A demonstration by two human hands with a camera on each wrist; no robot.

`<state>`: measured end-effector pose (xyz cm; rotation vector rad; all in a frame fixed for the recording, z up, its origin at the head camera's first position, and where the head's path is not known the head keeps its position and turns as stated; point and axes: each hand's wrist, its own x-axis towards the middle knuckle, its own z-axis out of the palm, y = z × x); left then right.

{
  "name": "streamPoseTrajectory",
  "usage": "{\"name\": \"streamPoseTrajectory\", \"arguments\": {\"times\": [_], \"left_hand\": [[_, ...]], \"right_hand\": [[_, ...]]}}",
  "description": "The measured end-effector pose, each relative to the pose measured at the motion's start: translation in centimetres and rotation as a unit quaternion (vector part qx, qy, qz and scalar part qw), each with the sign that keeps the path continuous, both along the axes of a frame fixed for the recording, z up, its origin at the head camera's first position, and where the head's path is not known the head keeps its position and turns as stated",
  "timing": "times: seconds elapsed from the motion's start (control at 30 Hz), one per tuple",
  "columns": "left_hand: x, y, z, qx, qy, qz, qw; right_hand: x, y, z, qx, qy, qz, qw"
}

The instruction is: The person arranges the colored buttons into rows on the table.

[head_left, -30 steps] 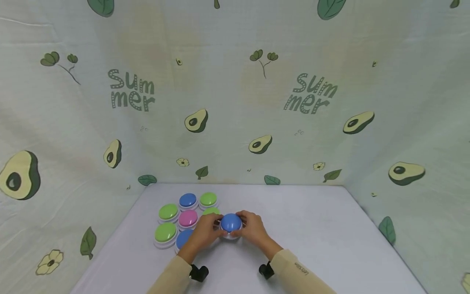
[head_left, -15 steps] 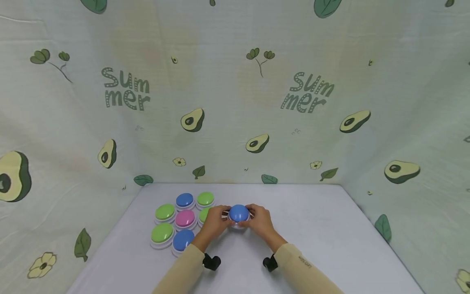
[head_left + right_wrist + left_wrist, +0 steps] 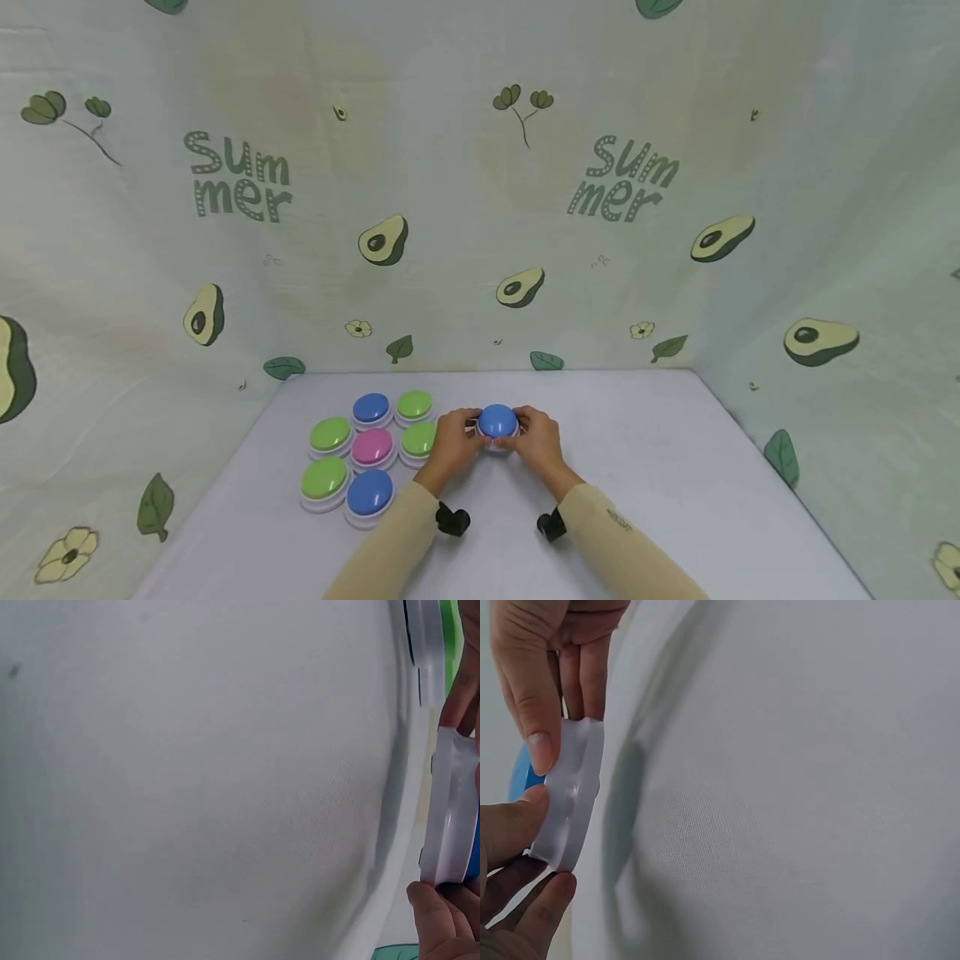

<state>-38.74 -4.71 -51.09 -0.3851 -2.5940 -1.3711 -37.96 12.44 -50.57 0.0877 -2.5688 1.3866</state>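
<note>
Between both hands is a blue dome-topped push button (image 3: 497,421) with a white base, held at the middle of the table towards the back. My left hand (image 3: 454,442) grips its left side, thumb on the near side of the base. From the right, my right hand (image 3: 540,442) grips the other side in a like way. In the left wrist view the white base (image 3: 571,795) sits between the two hands' fingers, with a shadow on the table beneath it. Only a sliver of the blue dome (image 3: 526,774) shows there.
Left of the hands stand several similar buttons in a cluster: a pink button (image 3: 372,447), blue ones such as the front blue button (image 3: 369,493), and green ones such as the front green button (image 3: 325,479). The white table (image 3: 660,483) meets a printed cloth (image 3: 450,167) behind.
Both hands have carried the blue button to the right and farther back, away from the cluster. The head view has shifted slightly. The other buttons stay in place on the table.
</note>
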Motion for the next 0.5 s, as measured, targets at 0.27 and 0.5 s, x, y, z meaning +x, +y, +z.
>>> {"name": "streamPoseTrajectory", "arguments": {"times": [0.27, 0.5], "left_hand": [[-1.6, 1.1, -0.1, 0.024, -0.003, 0.017, 0.9996], [-2.9, 1.8, -1.1, 0.045, -0.02, 0.04, 0.998]], "right_hand": [[-1.5, 0.3, 0.4, 0.008, -0.006, -0.022, 1.0], [-2.6, 0.5, -0.4, 0.019, -0.023, -0.048, 0.998]]}}
